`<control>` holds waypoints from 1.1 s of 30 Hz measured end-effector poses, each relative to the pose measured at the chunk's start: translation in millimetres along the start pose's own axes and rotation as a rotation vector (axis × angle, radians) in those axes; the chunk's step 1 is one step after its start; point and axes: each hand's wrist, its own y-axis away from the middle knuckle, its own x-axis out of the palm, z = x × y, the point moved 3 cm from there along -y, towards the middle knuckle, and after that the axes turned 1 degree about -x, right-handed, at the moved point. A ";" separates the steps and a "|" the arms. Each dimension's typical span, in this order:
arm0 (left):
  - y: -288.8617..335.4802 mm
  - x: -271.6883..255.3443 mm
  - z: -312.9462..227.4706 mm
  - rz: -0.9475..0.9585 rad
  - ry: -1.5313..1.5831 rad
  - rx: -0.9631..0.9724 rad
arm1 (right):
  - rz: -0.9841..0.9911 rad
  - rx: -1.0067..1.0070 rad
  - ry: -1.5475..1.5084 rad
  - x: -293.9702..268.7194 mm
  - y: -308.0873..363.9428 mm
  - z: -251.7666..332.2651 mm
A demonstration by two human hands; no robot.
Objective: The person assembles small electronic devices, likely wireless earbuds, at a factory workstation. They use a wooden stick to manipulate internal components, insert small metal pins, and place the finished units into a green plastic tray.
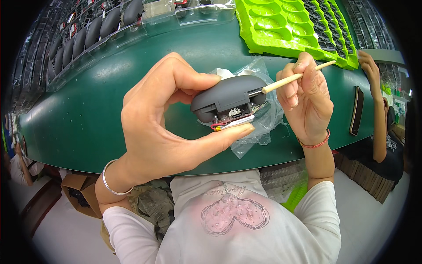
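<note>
Between the thumb and fingers of my left hand [162, 114] is a dark grey rounded plastic case [231, 94], held above the table. Its underside faces me, showing a small circuit board, red wires and a flat white part [237, 123]. My right hand [307, 90] pinches a thin pale wooden stick [283, 82]. The stick's left end meets a thin metal pin [255, 93] at the case's right side; whether the pin belongs to the stick or the case I cannot tell. Beneath the case lies a crumpled clear plastic bag [263, 127].
A bright green moulded tray [281, 37] with dark parts in some pockets stands at the back right. Clear trays of dark cases [94, 33] line the back left. A phone-like dark object [357, 110] lies on the green table [79, 127]. Other people [380, 119] sit at both sides.
</note>
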 end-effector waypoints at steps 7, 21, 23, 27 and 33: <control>3.7 4.2 1.8 0.025 0.004 0.005 | 0.080 -0.109 0.129 2.6 1.7 -0.2; 7.0 4.8 5.2 0.039 0.008 0.084 | 0.135 -0.191 0.219 9.0 2.8 6.5; 6.2 6.0 3.5 0.046 0.081 0.060 | 0.108 -0.151 0.093 11.8 2.6 7.5; 3.2 5.3 2.2 0.046 0.101 0.092 | 0.022 -0.228 -0.086 -0.1 -1.0 13.8; 3.9 6.0 4.2 0.056 0.135 0.095 | 0.020 -0.200 -0.056 2.9 -0.5 9.7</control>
